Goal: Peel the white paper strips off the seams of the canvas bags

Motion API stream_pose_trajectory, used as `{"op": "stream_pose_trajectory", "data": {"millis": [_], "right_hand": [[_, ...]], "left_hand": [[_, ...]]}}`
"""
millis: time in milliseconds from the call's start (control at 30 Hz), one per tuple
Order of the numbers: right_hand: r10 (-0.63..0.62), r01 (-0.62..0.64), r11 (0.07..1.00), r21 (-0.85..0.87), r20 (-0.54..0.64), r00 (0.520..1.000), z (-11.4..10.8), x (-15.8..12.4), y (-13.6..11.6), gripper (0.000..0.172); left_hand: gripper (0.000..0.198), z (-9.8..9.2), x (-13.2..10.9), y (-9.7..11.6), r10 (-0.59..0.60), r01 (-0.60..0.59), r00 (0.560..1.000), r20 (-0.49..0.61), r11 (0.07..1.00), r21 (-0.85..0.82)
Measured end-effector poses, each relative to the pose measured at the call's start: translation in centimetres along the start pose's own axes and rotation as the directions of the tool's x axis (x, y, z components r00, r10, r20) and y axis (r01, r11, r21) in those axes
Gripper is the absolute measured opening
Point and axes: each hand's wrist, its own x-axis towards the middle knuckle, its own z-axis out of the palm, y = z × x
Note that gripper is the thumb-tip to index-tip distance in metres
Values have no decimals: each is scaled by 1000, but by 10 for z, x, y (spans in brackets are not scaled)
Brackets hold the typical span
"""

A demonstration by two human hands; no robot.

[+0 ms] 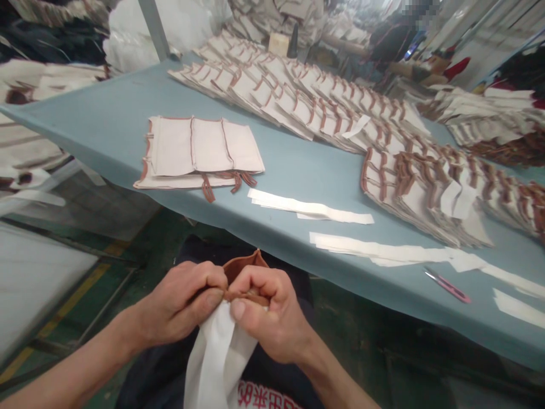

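My left hand [187, 298] pinches a cream fabric piece [219, 358] at its brown edging, thumb against curled fingers. Right beside it, my right hand [272, 315] pinches the same edge with thumb and forefinger. A brown flap [242, 264] of this piece rises behind the fingers, and the pale cloth hangs below them over my lap. What lies right under the fingertips is hidden. Across the table edge, nearest the hands, rest cream panels with brown piping [208, 145] and a few loose brown straps [208, 188].
White fabric strips [310, 208] lie along the blue-green table [114, 108], with more strips [378, 247] to the right. A pink-handled tool with a metal tip [449, 286] is near the front edge. Long overlapping rows of piped panels [293, 105] cover the back. A person [394, 34] is far behind.
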Motion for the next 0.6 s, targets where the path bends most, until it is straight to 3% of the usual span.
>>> {"op": "stream_pose_trajectory", "data": {"millis": [67,133,267,333,400,500,600], "right_hand": [[20,-19,996,88,-7,1000,-1,0,6,24],[-4,3,999,53,13,1000,-4,0,8,24],[-136,147,979,-139,88,987,-10,-2,-1,16],[-206,224,955,-197,105,973,-9,-1,-4,16],[-288,307,918,-253,110,951,-8,1,-3,16],[-405,419,837,-352,117,907,-8,3,2,13],[-471,477,753,-454,133,872,-8,4,3,15]], "left_hand": [[19,7,-6,-4,-43,43,999,-20,999,-28],[26,11,-12,-1,-124,121,992,-21,987,-104],[51,4,-16,8,-332,368,930,159,812,-453],[61,-7,-11,11,-336,397,918,210,791,-466],[59,-20,-1,16,-276,332,940,202,878,-345],[46,-36,16,30,-116,132,970,213,989,-66],[41,-39,28,46,34,-89,972,232,970,228]]}}
